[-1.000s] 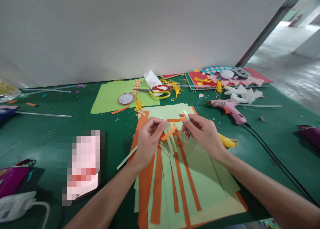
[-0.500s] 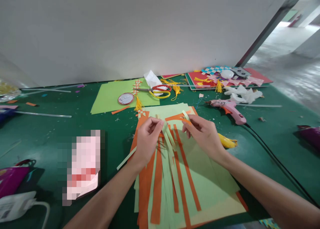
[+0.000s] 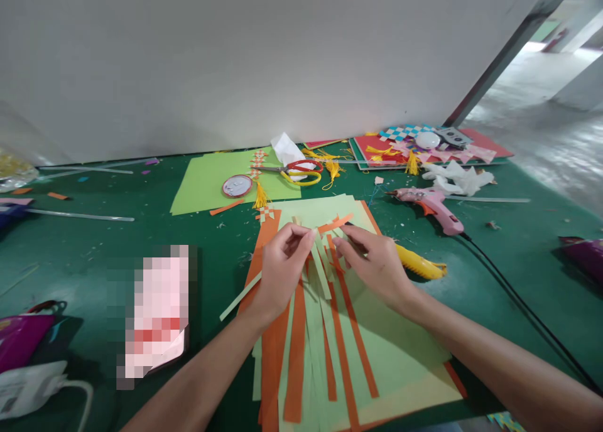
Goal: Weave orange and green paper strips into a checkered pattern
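My left hand (image 3: 285, 262) pinches the end of some woven green and orange paper strips (image 3: 321, 265) above the stack of paper. Close by on the right, my right hand (image 3: 372, 259) has thumb and fingers near an orange strip end (image 3: 336, 223) and pale green strips; its fingertips are bent together around something too small to make out. Beneath both hands lie light green sheets (image 3: 400, 344) with loose orange strips (image 3: 295, 356) and green strips fanned toward me. Another pale strip (image 3: 240, 296) sticks out left of my left wrist.
Scissors (image 3: 301, 173) and a round tin (image 3: 237, 186) lie behind on green paper (image 3: 193, 187). A pink glue gun (image 3: 433, 207) with its cord, and a yellow object (image 3: 421, 264), are at right. A blurred-out phone-like object (image 3: 162, 306) lies left.
My right hand has moved slightly left and down, toward my left hand. The orange strip between them now lies straighter, angled up to the right. My left hand has shifted slightly right.
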Motion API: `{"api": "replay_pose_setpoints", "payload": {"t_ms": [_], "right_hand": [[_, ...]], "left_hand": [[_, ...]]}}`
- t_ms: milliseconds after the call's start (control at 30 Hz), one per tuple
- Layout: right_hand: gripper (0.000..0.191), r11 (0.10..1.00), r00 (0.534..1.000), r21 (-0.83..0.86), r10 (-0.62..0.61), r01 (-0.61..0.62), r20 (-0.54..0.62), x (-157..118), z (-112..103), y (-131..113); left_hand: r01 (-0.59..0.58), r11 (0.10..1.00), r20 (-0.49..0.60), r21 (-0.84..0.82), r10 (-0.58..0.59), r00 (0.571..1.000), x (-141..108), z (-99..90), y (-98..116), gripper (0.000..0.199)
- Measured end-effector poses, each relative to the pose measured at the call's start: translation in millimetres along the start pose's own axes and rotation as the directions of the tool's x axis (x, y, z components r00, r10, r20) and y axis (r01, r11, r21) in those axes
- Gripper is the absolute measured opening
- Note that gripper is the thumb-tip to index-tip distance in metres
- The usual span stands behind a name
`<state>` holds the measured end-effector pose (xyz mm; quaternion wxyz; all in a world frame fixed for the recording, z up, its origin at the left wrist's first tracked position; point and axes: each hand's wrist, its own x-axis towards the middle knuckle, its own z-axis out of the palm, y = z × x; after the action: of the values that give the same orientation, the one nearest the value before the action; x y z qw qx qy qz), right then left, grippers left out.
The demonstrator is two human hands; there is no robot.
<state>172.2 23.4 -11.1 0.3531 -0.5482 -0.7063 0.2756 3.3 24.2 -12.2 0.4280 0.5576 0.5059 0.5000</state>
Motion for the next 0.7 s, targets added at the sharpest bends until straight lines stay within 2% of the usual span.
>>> {"api": "replay_pose_setpoints", "payload": {"t_ms": [167, 333, 500, 700], "right_hand": [[0.034, 0.999, 0.999, 0.029, -0.026, 0.025, 0.037, -0.4, 2.1, -0.6], [0.034, 0.989, 0.999, 0.149, 0.018, -0.024, 0.046, 1.2, 1.0, -3.0], [0.027, 0.957, 0.993, 0.281, 0.046, -0.076, 0.112, 0.9, 0.7, -3.6], [0.022, 0.951, 0.997, 0.301, 0.064, -0.072, 0.036, 0.4, 0.4, -4.3]], "left_hand": [[0.008, 1.000, -0.003, 0.006, -0.008, 1.000, 0.0, 0.3, 0.9, 0.021], [0.005, 1.000, 0.015, 0.005, -0.005, 1.000, -0.2, 1.0, 2.0, 0.021], [-0.016, 1.000, 0.034, -0.003, 0.016, 0.999, -1.0, 0.6, 2.7, 0.019], [-0.035, 0.999, 0.039, 0.023, 0.034, 0.999, -2.7, 0.7, 3.6, 0.018]]}}
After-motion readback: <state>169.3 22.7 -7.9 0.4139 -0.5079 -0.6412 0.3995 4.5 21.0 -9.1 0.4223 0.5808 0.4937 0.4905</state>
